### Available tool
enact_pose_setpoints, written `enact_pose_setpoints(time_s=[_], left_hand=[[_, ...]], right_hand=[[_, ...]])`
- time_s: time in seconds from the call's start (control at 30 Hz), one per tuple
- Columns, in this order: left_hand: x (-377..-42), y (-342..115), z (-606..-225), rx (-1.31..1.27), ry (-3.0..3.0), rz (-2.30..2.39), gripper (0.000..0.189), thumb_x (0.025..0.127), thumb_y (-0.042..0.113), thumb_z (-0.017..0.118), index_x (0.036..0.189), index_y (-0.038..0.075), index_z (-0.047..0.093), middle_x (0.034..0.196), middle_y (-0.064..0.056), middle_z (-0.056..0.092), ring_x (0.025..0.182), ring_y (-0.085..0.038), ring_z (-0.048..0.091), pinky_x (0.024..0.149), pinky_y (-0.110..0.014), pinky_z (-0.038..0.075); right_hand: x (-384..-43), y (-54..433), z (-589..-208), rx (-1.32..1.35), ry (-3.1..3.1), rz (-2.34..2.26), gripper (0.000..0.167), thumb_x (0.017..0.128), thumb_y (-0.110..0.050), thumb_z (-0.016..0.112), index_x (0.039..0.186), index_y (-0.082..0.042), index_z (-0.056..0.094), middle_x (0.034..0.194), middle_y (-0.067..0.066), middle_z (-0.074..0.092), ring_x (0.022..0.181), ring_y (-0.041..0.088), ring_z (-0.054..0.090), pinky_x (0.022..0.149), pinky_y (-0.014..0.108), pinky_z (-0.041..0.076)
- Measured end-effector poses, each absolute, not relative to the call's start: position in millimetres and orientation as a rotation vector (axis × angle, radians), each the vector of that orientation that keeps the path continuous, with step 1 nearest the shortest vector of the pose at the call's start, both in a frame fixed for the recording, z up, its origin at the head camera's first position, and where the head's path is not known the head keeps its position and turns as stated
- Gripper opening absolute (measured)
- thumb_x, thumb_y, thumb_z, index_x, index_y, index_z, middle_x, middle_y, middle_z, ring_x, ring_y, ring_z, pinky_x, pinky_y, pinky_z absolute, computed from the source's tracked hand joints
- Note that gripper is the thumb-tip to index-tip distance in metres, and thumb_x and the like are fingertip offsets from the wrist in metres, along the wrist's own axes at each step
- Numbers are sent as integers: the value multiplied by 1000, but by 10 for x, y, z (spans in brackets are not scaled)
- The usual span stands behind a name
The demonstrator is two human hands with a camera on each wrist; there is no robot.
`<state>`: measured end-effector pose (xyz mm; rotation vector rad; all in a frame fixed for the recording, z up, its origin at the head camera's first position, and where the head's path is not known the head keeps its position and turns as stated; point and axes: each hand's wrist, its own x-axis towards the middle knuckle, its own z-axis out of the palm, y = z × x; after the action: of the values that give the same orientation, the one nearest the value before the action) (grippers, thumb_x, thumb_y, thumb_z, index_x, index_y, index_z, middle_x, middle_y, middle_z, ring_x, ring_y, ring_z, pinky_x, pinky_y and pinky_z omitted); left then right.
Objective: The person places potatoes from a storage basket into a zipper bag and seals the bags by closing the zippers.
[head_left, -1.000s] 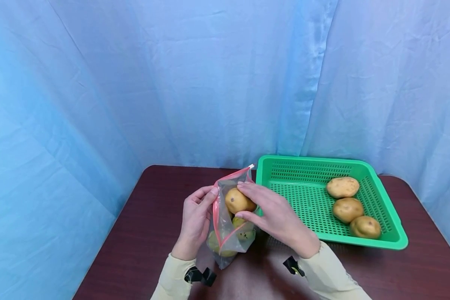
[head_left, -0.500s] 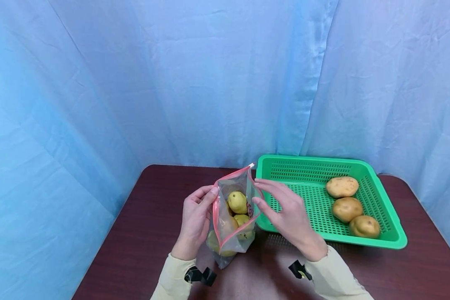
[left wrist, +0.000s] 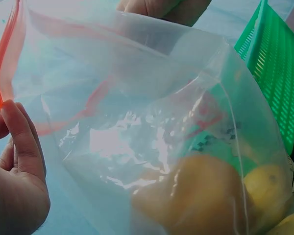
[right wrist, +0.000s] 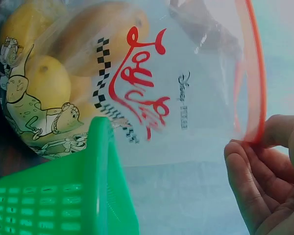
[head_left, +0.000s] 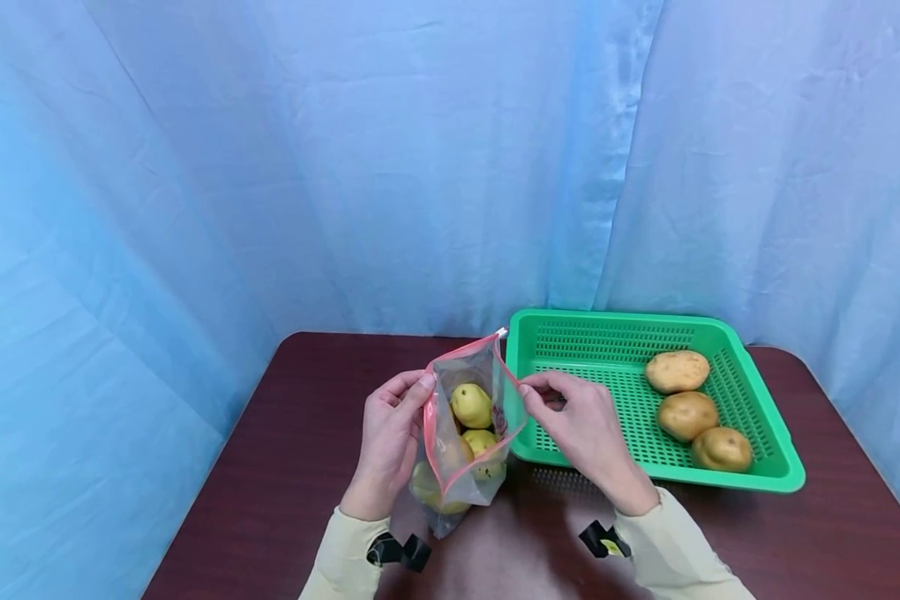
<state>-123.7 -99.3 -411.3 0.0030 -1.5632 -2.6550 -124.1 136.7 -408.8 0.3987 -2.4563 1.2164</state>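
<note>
A clear zip bag point(head_left: 450, 433) with a pink-red zip rim stands on the table with its mouth wide apart. My left hand point(head_left: 390, 437) pinches the rim on the left side, thumb against fingers. On the right side my right hand point(head_left: 588, 433) pinches the opposite rim; the right wrist view shows its fingertips on the red strip. Inside lie yellow-green pears point(head_left: 472, 406) and, low in the bag, a brown potato point(left wrist: 196, 196) seen blurred through the film. Red lettering point(right wrist: 139, 78) and cartoon figures are printed on the bag.
A green perforated basket point(head_left: 622, 319) stands right of the bag, its left wall close to the bag. Several potatoes point(head_left: 687, 416), three in number, lie at its right end. A dark wooden table point(head_left: 300, 417) carries everything; a light blue curtain point(head_left: 420, 167) hangs behind.
My right hand has let go of a potato, which dropped from the bag's mouth to lower inside. That hand moved right and now pinches the rim. The left hand keeps its hold.
</note>
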Motion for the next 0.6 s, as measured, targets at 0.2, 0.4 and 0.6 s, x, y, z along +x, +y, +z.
enact_pose_setpoints(time_s=[0.2, 0.4, 0.6], left_hand=[[-1240, -999, -4151, -1, -1585, -2659, 9, 99, 3, 66, 96, 8, 73, 79, 0, 66, 67, -7, 62, 61, -19, 54], [-1218, -975, -4186, -14, -1608, -2677, 11, 99, 2, 65, 96, 8, 73, 77, 0, 65, 65, -7, 60, 59, -18, 52], [-1204, -968, -4189, 4, -1606, -2687, 11, 98, 3, 67, 94, 9, 74, 76, 1, 65, 63, -6, 59, 57, -18, 51]], right_hand=[[-1227, 1377, -4065, 382, -2445, 1260, 7, 97, -15, 73, 99, -14, 80, 84, -8, 74, 72, 5, 69, 66, 25, 57], [-1213, 1421, -4084, 424, -2451, 1281, 13, 100, -21, 71, 108, -14, 79, 95, -6, 75, 82, 7, 70, 73, 25, 58], [-1178, 1539, -4132, 566, -2383, 1240, 24, 97, -14, 74, 121, -12, 75, 113, -4, 75, 98, 10, 71, 85, 19, 54]])
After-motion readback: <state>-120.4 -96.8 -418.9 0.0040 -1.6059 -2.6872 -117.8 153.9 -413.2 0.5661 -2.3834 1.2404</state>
